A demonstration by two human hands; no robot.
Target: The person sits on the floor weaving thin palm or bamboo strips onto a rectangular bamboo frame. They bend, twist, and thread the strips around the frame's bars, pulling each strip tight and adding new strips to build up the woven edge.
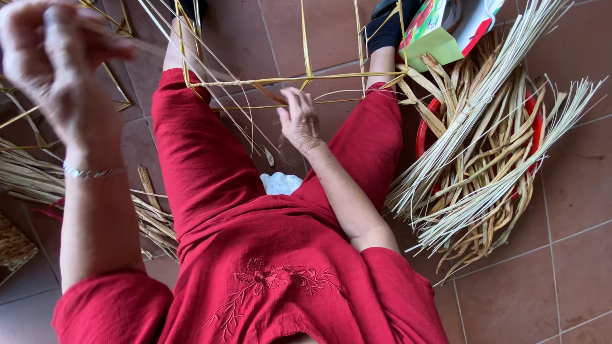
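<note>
Reddish-brown tile floor [574,267] w/ pale grout lines, seen from above; person in red top & red trousers sits on it, legs stretched fwd.

Far left: dry straw bundles [38,181] lie on floor, corner of a woven basket [13,245] at the edge. Left hand [54,54] raised high, close to camera, blurred; fingers pinched together around thin pale strands [210,83] that run down-right toward the frame. Thin silver bracelet [92,171] on that wrist, forearm near vertical.

Centre: frame of yellow-green strips [306,79] rests across the thighs, approx rectangular, horiz. strips bound w/ wrapping at the near edge, uprights running away toward the feet. Right hand [299,121] lies on the near edge, palm down, fingers curled onto a strip at the binding, gripping it; arm extended fwd from the shoulder. White cloth [280,183] btwn the thighs.

Right: red tray [422,137] heaped w/ tan reed strips [491,159], long pale stalks fanned across the top. Green & red box [440,28] just beyond, near the black-socked foot [386,28].
</note>
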